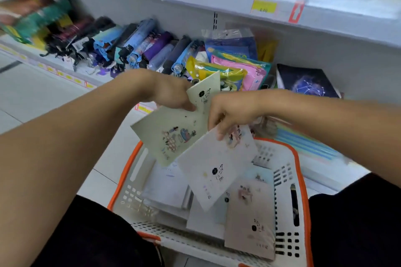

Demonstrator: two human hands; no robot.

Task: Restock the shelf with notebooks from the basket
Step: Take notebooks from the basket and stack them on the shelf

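Head view, looking down over both forearms at a shop shelf and a basket. At centre frame, the left hand (173, 95) grips a pale green notebook (173, 128) by its upper edge, fingers curled over the cover; the notebook hangs tilted, its lower corner over the basket. Just to the right, the right hand (227, 115) pinches the top of a white notebook (214, 167) between curled fingers and thumb; this one also hangs at a slant, overlapping the green one's lower right edge (whether the two covers touch cannot be told). Below, in the lower centre of the frame, the white basket (288, 180) with an orange rim holds more notebooks lying flat and overlapping, among them a beige notebook (251, 223) at the lower right. In the middle of the frame, the shelf (358, 76) carries a row of folded umbrellas (138, 45) at left, coloured plastic packets (234, 65) at centre, and a dark notebook with a constellation cover (308, 82) at right. A yellow price tag (263, 6) sits on the edge of the upper shelf, upper right of the frame. Motion blur softens the left side.
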